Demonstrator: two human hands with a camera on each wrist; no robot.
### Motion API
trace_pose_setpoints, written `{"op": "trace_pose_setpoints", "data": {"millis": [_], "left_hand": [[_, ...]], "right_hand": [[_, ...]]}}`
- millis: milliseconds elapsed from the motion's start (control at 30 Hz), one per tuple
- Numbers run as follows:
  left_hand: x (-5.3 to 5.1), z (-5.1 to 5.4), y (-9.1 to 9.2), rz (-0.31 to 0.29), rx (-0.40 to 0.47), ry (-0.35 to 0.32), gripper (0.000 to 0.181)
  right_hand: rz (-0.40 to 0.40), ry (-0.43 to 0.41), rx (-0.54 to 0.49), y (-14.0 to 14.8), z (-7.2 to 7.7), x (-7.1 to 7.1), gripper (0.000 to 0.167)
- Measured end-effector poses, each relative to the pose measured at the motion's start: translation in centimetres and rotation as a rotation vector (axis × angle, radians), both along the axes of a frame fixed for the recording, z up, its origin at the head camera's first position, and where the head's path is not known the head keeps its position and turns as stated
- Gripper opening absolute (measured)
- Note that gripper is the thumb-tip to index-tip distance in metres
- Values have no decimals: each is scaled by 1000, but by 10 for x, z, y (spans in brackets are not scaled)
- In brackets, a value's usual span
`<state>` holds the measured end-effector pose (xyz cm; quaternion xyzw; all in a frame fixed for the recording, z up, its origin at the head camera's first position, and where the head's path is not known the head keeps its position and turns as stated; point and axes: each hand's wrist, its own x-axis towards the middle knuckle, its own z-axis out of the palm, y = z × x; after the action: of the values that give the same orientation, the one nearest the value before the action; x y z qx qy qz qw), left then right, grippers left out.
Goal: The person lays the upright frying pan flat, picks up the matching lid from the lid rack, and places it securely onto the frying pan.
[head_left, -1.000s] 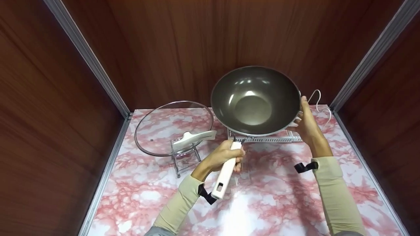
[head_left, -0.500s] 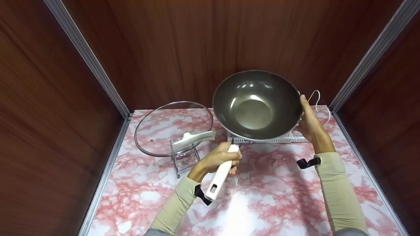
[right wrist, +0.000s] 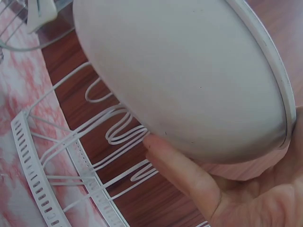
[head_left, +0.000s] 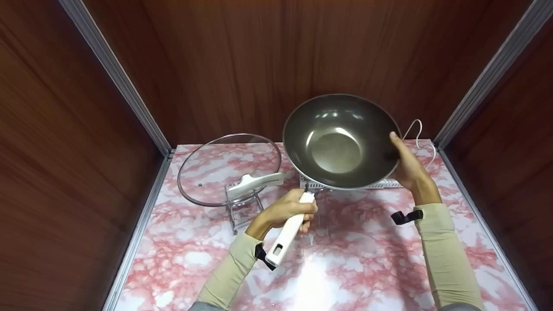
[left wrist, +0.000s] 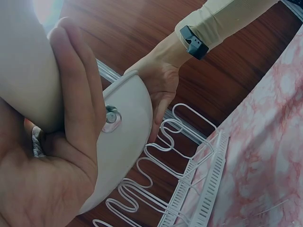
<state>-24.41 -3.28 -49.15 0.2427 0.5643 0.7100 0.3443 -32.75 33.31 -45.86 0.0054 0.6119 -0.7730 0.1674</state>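
Observation:
A wok (head_left: 339, 142), dark inside and pale outside, is held tilted above the table with its inside toward the head camera. My left hand (head_left: 287, 211) grips its white handle (head_left: 290, 231) close to the pan. At the right side my right hand (head_left: 410, 170) holds the rim, thumb over the inner edge and fingers beneath. The right wrist view shows those fingers against the pale outer wall (right wrist: 189, 75). Behind and below the wok stands a white wire rack (right wrist: 75, 156) with slotted rails, mostly hidden in the head view.
On the left a glass lid (head_left: 229, 151) with a white handle (head_left: 255, 183) leans on a small metal stand (head_left: 244, 211). The table (head_left: 194, 268) has a pink and white marbled top. Dark wood panels (head_left: 224, 65) enclose the back and sides.
The wok has come slightly down and to the right, while its handle end has swung left. My right thumb has moved from the outer edge over onto the inside of the rim.

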Motion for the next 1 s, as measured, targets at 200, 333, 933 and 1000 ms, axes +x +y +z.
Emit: {"op": "trace_pose_setpoints", "data": {"millis": [200, 333, 933, 1000], "left_hand": [[-1, -1, -1, -21, -10, 4, 5], [-2, -1, -2, -29, -24, 18, 5], [-2, -1, -9, -30, -77, 17, 7], [-3, -1, -10, -35, -82, 18, 8]], "right_hand": [[-37, -17, -38, 2, 0, 5, 26], [-82, -29, -74, 1, 0, 9, 12], [-161, 0, -120, -2, -7, 22, 22], [-170, -2, -137, -3, -8, 24, 22]]}}
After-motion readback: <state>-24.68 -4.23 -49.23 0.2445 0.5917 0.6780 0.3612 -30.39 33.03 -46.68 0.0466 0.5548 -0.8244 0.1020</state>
